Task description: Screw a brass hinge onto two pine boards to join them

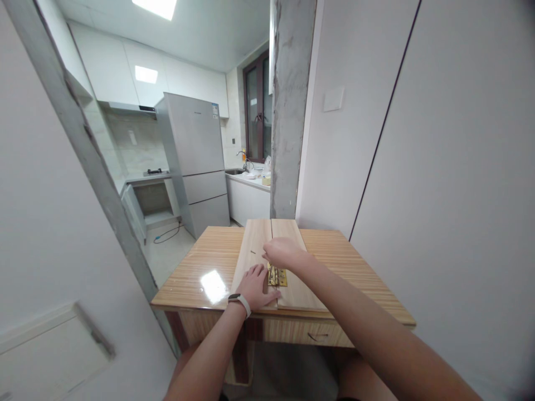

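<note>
Two pale wooden boards lie side by side, the left board (246, 239) and the right board (298, 295), with a narrow seam between them. A brass-coloured hinge (283, 278) spans that seam, partly covered by my hands. My left hand (254, 287) rests flat on the boards with its fingers spread, thumb below the hinge and fingertips at its left edge. Over the upper part of the hinge, my right hand (284, 252) is closed; whatever its fingers grip is hidden. A small screw (253, 252) lies loose on the left board.
Beneath the boards is a wood-grain table (346, 267) with a drawer handle (318, 337) at its front. A white wall (418, 167) rises close on the right. Beyond a doorway stand a grey fridge (196, 139) and a kitchen counter (248, 195) with a sink.
</note>
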A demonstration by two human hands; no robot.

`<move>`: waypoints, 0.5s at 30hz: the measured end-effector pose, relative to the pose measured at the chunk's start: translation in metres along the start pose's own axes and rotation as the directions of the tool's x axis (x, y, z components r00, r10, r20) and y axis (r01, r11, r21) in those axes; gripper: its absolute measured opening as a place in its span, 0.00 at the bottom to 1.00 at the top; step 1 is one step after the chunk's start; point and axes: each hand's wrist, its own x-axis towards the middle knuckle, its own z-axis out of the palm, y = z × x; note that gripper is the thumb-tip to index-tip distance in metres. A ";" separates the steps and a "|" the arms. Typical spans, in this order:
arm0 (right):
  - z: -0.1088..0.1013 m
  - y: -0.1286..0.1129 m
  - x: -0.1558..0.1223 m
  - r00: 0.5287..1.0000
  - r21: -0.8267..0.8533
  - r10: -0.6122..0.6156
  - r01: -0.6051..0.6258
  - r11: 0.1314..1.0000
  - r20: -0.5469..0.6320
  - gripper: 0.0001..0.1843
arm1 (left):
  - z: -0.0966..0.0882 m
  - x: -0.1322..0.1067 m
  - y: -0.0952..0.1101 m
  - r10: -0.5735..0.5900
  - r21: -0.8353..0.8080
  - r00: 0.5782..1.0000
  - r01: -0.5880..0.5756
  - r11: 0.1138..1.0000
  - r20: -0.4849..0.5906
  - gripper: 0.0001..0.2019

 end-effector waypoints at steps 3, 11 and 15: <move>0.006 0.004 -0.001 0.999 0.009 -0.044 0.045 0.999 -0.022 0.20 | 0.000 0.000 0.000 0.001 -0.005 1.000 -0.001 1.000 -0.003 0.44; 0.004 0.003 -0.002 0.992 -0.025 -0.114 0.112 0.993 -0.056 0.13 | -0.002 0.000 0.002 -0.024 -0.003 0.999 0.024 1.000 0.040 0.45; 0.001 0.002 -0.005 0.988 -0.036 -0.146 0.145 0.989 -0.054 0.11 | -0.003 0.000 0.003 -0.029 -0.007 0.999 0.029 1.000 0.041 0.46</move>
